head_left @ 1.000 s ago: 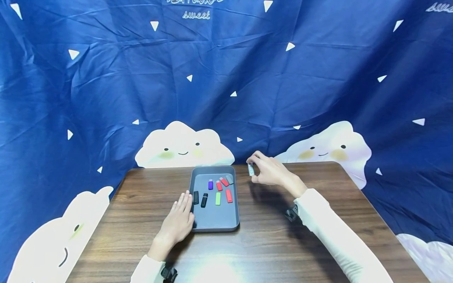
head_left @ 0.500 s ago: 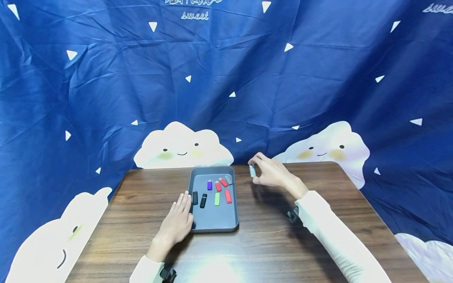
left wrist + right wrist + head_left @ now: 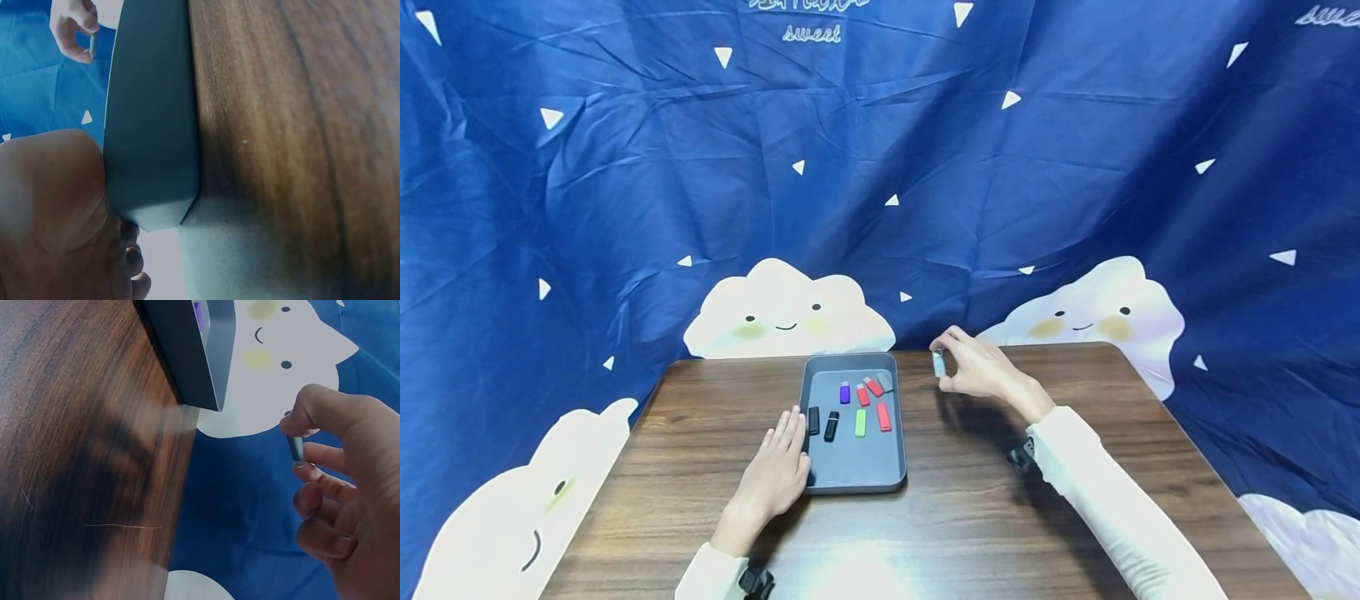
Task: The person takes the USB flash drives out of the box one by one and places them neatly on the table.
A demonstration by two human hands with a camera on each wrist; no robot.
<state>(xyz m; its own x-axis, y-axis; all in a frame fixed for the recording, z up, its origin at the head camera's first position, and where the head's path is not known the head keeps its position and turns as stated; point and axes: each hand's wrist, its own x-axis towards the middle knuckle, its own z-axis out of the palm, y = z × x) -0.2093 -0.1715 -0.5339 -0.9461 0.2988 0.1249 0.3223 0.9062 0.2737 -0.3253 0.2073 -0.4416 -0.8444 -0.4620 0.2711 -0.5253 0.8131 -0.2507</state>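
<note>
My right hand (image 3: 981, 367) pinches a small pale grey USB stick (image 3: 938, 363) between thumb and fingertips, raised above the table to the right of the tray. In the right wrist view the stick's narrow side (image 3: 295, 447) shows between the thumb and fingers. A grey rectangular tray (image 3: 853, 482) lies on the table. My left hand (image 3: 775, 467) rests along its left rim with straight fingers. Inside lie a purple USB stick (image 3: 845, 393), a green one (image 3: 861, 422), two black ones, several red ones and a grey one (image 3: 885, 382) at the back right corner.
The tray stands near the back edge of the wooden table (image 3: 970, 525). Behind the table hangs a blue cloth (image 3: 850, 167) printed with white clouds and triangles. Dark cameras sit on both wrists, below white sleeves (image 3: 1120, 500).
My right hand has shifted slightly right and down with the USB stick, which has turned a little in the fingers. The left hand and the tray have stayed in place.
</note>
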